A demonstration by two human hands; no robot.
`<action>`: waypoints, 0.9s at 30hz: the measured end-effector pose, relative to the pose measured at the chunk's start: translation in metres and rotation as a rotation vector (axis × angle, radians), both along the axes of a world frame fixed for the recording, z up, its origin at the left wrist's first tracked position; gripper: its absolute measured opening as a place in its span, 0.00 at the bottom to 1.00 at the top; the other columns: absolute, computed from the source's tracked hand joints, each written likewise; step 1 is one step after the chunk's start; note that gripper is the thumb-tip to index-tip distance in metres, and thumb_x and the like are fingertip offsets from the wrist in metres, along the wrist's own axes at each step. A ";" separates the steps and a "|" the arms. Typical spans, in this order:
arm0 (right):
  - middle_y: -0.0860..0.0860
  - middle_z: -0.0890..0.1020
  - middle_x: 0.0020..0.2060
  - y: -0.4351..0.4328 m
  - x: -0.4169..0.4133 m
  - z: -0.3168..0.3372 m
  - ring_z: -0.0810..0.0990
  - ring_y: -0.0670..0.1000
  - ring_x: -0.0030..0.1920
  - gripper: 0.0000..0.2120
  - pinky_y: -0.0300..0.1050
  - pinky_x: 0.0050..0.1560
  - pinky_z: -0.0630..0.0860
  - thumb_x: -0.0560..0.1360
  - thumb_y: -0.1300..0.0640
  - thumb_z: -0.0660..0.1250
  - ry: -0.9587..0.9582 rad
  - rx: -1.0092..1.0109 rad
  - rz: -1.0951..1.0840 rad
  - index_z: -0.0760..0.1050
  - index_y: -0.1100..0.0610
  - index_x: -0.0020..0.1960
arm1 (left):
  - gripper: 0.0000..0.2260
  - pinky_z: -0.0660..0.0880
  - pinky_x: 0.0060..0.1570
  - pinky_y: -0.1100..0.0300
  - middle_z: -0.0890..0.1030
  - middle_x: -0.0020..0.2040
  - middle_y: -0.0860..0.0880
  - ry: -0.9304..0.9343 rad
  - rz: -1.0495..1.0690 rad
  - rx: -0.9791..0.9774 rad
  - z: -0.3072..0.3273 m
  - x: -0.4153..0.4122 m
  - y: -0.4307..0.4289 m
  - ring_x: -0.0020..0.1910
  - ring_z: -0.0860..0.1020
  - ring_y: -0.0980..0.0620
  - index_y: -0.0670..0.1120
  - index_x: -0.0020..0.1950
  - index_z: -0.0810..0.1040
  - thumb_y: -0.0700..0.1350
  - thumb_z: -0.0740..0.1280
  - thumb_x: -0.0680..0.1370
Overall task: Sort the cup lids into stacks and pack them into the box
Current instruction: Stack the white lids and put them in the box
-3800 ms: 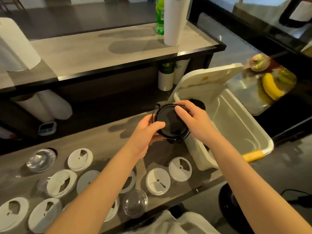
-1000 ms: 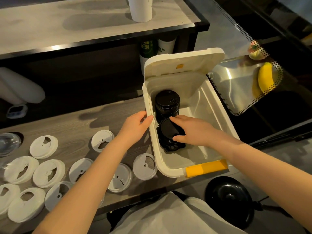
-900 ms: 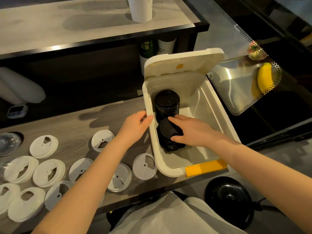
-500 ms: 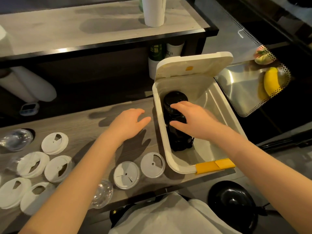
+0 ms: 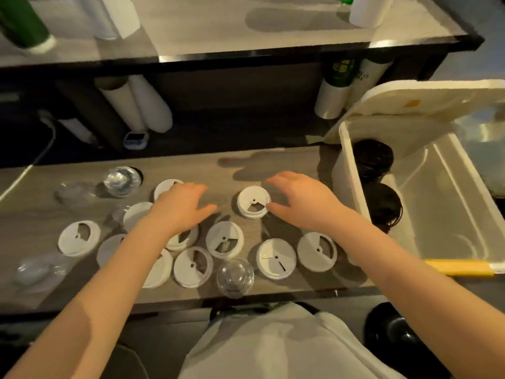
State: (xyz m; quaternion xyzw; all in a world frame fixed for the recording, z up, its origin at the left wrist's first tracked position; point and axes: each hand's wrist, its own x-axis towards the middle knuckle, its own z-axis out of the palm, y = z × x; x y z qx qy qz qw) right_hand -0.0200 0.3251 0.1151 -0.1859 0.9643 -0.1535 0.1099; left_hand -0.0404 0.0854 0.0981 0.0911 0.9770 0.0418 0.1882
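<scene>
Both hands hover low over the wooden bench (image 5: 191, 165), holding nothing. The right hand (image 5: 303, 203) is spread around the right side of a white lid (image 5: 253, 201), fingers (image 5: 278, 178) apart over its far edge and the thumb by its near right edge; whether it touches the lid cannot be told. The left hand (image 5: 180, 206) lies to the left with its fingers loosely apart, above other white lids (image 5: 224, 239) scattered flat along the near half of the bench. A clear dome lid (image 5: 235, 273) sits at the near edge, and another clear dome lid (image 5: 120, 180) lies at the far left. At the right end stands the white box (image 5: 352, 170), its hinged cover (image 5: 426, 97) raised. Inside, against its left wall, are two stacks of black lids, the far stack (image 5: 373, 160) and the near stack (image 5: 382, 206).
</scene>
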 end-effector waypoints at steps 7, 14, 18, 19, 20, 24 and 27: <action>0.54 0.73 0.64 -0.066 0.017 -0.050 0.73 0.57 0.61 0.24 0.52 0.55 0.74 0.77 0.47 0.61 -0.162 0.092 0.002 0.65 0.54 0.70 | 0.25 0.69 0.62 0.52 0.71 0.68 0.46 -0.098 0.112 0.051 -0.049 0.039 -0.072 0.65 0.70 0.45 0.46 0.71 0.67 0.56 0.62 0.77; 0.52 0.65 0.71 -0.124 0.055 -0.096 0.63 0.55 0.71 0.31 0.53 0.68 0.61 0.74 0.42 0.63 -0.192 0.159 0.117 0.60 0.52 0.73 | 0.27 0.64 0.67 0.53 0.63 0.72 0.48 -0.110 0.158 0.046 -0.086 0.074 -0.109 0.70 0.60 0.47 0.47 0.73 0.63 0.56 0.64 0.76; 0.55 0.60 0.73 -0.157 0.057 -0.113 0.55 0.56 0.74 0.36 0.59 0.72 0.50 0.73 0.40 0.63 -0.177 0.255 0.206 0.57 0.56 0.74 | 0.33 0.65 0.64 0.50 0.62 0.70 0.48 -0.086 0.199 -0.012 -0.098 0.087 -0.130 0.69 0.60 0.45 0.49 0.71 0.62 0.61 0.67 0.71; 0.55 0.57 0.75 -0.165 0.057 -0.116 0.51 0.57 0.75 0.38 0.61 0.73 0.47 0.73 0.39 0.63 -0.191 0.297 0.223 0.55 0.57 0.75 | 0.34 0.66 0.63 0.49 0.63 0.70 0.48 -0.080 0.200 -0.029 -0.100 0.089 -0.134 0.69 0.60 0.45 0.49 0.71 0.62 0.62 0.67 0.70; 0.55 0.54 0.75 -0.173 0.057 -0.118 0.48 0.57 0.76 0.40 0.63 0.73 0.44 0.73 0.39 0.63 -0.206 0.339 0.230 0.53 0.57 0.76 | 0.36 0.66 0.62 0.49 0.63 0.69 0.48 -0.074 0.200 -0.045 -0.102 0.090 -0.138 0.69 0.60 0.45 0.49 0.71 0.62 0.63 0.68 0.69; 0.56 0.49 0.76 -0.195 0.056 -0.126 0.41 0.57 0.76 0.44 0.65 0.71 0.39 0.72 0.38 0.63 -0.212 0.421 0.188 0.48 0.59 0.77 | 0.39 0.63 0.65 0.49 0.60 0.70 0.46 -0.077 0.179 -0.060 -0.109 0.088 -0.149 0.69 0.58 0.44 0.48 0.71 0.60 0.65 0.68 0.67; 0.56 0.50 0.76 -0.199 0.057 -0.129 0.42 0.56 0.76 0.43 0.65 0.71 0.38 0.72 0.39 0.63 -0.201 0.415 0.151 0.49 0.59 0.76 | 0.38 0.60 0.66 0.49 0.58 0.71 0.46 -0.090 0.164 -0.020 -0.115 0.087 -0.153 0.70 0.56 0.44 0.48 0.71 0.60 0.63 0.68 0.67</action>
